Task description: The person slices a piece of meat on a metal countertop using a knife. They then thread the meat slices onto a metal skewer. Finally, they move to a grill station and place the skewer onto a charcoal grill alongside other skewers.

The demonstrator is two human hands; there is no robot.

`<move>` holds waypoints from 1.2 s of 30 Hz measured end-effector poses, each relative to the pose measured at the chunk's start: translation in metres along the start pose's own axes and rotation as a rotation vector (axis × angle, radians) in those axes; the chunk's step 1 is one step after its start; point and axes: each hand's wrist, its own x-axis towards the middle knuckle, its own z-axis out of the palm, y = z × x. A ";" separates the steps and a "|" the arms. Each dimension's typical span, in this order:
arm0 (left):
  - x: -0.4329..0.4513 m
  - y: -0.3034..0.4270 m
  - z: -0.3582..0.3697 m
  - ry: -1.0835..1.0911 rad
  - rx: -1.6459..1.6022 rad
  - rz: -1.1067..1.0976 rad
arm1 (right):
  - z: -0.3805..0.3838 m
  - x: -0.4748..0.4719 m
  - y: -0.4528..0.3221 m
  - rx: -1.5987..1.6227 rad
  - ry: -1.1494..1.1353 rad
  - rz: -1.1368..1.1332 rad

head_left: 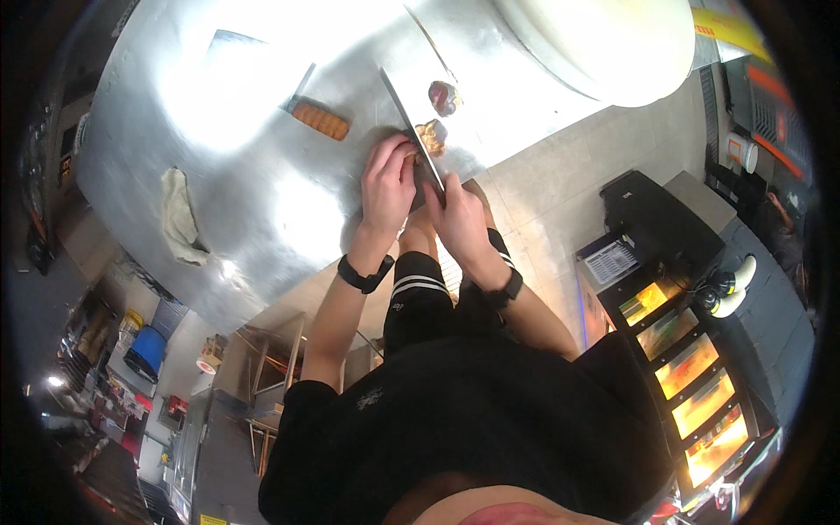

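Observation:
My right hand (457,216) grips the handle end of a long knife (415,129), whose blade points up and away over the shiny metal table (249,151). Beside the blade, the curled fingers of my left hand (388,180) rest near the table's edge; whatever lies under them is mostly hidden. Against the blade's far side sits a piece of browned food (432,136). Just above it is a dark food piece with a reddish inside (443,98). To the left lies a tool with a brown ridged handle (320,121), its metal part lost in glare.
A crumpled pale cloth (180,220) lies on the table's left. A large white round container (604,46) stands at the upper right. Lit display compartments (702,394) and a black case-like object (663,216) are at the right. Another person (784,223) is at the far right.

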 end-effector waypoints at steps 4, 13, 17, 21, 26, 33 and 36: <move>0.004 -0.003 -0.002 0.009 -0.004 0.014 | -0.006 -0.045 0.011 0.051 -0.034 0.078; -0.007 0.000 -0.008 -0.009 -0.073 -0.081 | 0.021 0.004 0.003 -0.078 0.123 -0.047; -0.010 -0.007 -0.012 0.090 -0.047 -0.067 | 0.011 -0.008 0.015 0.028 0.096 -0.009; -0.010 -0.006 -0.016 0.146 -0.056 -0.088 | -0.015 -0.004 0.008 0.154 0.088 0.074; -0.009 0.003 -0.008 0.113 0.007 -0.305 | -0.033 -0.002 0.018 0.254 0.063 0.128; -0.013 -0.007 -0.018 0.296 0.252 -0.121 | -0.081 0.020 0.061 0.057 0.234 0.016; -0.017 0.007 -0.013 0.334 0.240 -0.112 | -0.094 0.045 0.082 -0.137 0.286 -0.150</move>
